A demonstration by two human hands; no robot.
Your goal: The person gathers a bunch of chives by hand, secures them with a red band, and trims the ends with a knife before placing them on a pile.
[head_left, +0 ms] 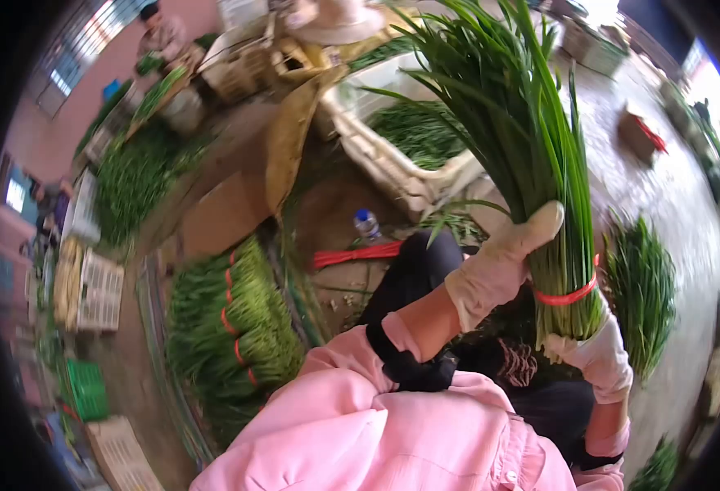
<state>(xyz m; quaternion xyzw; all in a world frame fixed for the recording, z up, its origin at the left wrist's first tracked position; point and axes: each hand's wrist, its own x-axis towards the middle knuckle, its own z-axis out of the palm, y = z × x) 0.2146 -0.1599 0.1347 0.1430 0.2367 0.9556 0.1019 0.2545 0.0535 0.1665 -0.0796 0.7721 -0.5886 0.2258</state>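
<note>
A large bundle of garlic chives [540, 164] stands almost upright in front of me, its leaves fanning out at the top. A red band [568, 293] circles the stalks near the base. My left hand [495, 266], in a pale glove, grips the bundle above the band; the thumb lies across the stalks and the other fingers are hidden behind. At the bottom, my right hand [593, 356], also gloved, is closed round the cut ends below the band. Another pile of chives [642, 295] lies on the floor to the right.
Banded chive bundles [229, 323] lie in a row at left. Ahead stands a white crate [376, 155] holding loose chives. A bottle [366, 223] and red bands [356, 254] are near my knee. A cardboard box [640, 137] sits at right. Another person [163, 41] sits far left.
</note>
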